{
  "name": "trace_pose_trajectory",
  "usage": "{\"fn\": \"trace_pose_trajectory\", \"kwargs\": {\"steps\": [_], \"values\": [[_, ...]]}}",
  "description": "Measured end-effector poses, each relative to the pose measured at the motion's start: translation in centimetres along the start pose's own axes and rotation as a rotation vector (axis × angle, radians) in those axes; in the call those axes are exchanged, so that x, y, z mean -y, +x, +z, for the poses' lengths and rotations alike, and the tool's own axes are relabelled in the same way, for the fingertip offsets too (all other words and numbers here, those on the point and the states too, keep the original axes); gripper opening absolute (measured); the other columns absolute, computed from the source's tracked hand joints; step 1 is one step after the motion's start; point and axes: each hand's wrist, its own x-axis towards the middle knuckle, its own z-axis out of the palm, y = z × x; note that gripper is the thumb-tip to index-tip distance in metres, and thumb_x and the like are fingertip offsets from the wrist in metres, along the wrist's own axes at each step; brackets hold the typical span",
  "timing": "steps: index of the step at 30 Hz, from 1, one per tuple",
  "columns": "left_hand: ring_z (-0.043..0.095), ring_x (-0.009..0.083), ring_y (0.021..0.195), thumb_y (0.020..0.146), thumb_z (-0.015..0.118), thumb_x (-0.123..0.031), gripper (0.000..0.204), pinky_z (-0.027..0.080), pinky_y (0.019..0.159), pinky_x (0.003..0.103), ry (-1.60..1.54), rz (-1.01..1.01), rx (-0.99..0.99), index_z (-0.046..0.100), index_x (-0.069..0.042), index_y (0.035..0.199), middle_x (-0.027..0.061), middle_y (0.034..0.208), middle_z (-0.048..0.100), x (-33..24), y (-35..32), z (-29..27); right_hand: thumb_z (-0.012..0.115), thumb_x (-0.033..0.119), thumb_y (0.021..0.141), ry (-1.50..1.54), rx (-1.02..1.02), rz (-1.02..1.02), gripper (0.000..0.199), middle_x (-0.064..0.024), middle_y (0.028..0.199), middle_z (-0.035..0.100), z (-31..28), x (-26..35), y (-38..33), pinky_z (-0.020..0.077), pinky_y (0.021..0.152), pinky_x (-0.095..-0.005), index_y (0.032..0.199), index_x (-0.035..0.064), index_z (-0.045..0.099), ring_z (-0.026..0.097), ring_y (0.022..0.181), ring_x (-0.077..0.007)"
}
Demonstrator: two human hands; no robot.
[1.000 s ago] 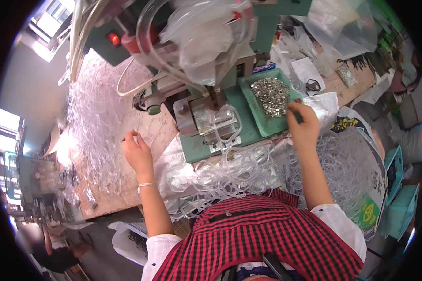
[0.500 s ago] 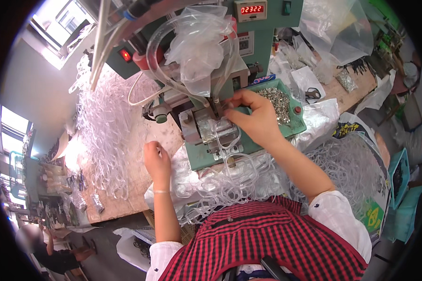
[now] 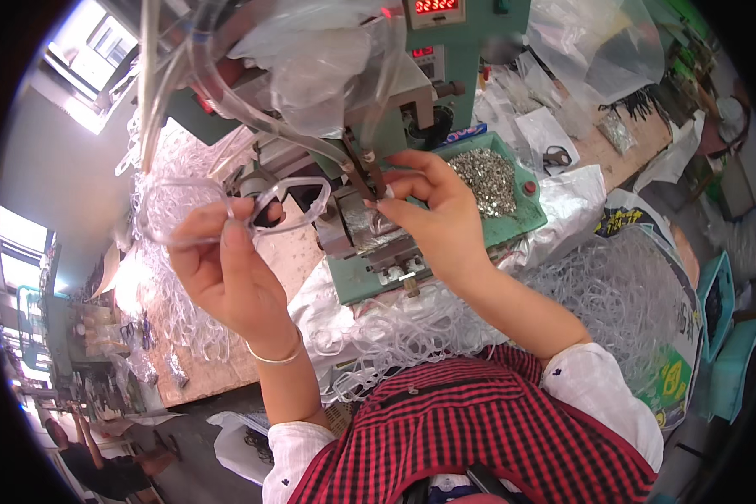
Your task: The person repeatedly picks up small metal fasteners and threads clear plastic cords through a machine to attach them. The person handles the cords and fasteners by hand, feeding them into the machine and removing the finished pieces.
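My left hand (image 3: 239,286) is raised left of the green bench machine (image 3: 353,290), its fingers closed on a looped clear plastic strap (image 3: 322,198). The loop sticks out on both sides of the fingers, above the bench. My right hand (image 3: 443,223) is at the machine's upright press tool (image 3: 363,175), with thumb and forefinger pinched together at the tool's lower end. Something small and pale shows at those fingertips; I cannot make out what it is. Below the tool lies a shiny metal work block (image 3: 359,220).
A green tray (image 3: 522,220) of small metal parts (image 3: 485,181) stands right of the machine. Clear straps pile up at the left (image 3: 185,290), along the front edge (image 3: 412,328) and in a sack (image 3: 601,273) at right. Scissors (image 3: 556,156) lie behind. Another person (image 3: 101,462) is far left.
My left hand has come up from the bench, now gripping the clear strap loop. The loop that hung under the press tool has left there. My right hand stays by the tool.
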Motion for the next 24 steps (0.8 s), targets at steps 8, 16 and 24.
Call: {"fn": "trace_pose_trajectory", "kwargs": {"steps": [8,16,24], "values": [[0.063,0.0211,0.095,0.097,0.052,0.006,0.016,0.058,0.076,0.039,0.018,0.047,0.179,0.057,-0.001,0.11,0.0142,0.105,0.063,-3.1,-1.7,0.0,0.07,-0.008,0.085,-0.034,0.032,0.02,0.044,-0.0033,0.097,0.065,-0.9,-0.3,0.1,0.0506,0.089,-0.026,0.127,-0.0011,0.056,0.062,0.096,-0.0112],[0.068,0.0264,0.096,0.095,0.061,0.004,0.015,0.064,0.08,0.044,-0.012,-0.089,-0.019,0.055,0.002,0.108,0.018,0.103,0.065,0.1,-0.1,0.5,0.069,-0.008,0.088,0.065,-0.146,0.097,0.014,-0.0102,0.102,0.073,-4.3,-0.4,0.2,0.0524,0.09,-0.0266,0.101,-0.0033,0.071,0.07,0.095,-0.0169],[0.064,0.0229,0.091,0.093,0.056,0.008,0.013,0.062,0.075,0.04,0.116,-0.218,-0.135,0.052,0.0,0.103,0.0178,0.1,0.063,0.7,-5.3,-0.5,0.072,0.0,0.081,-0.502,-0.006,-0.373,0.016,-0.0105,0.104,0.071,-2.6,-1.2,0.5,0.0505,0.09,-0.0336,0.097,0.0009,0.073,0.066,0.101,-0.0227]]}}
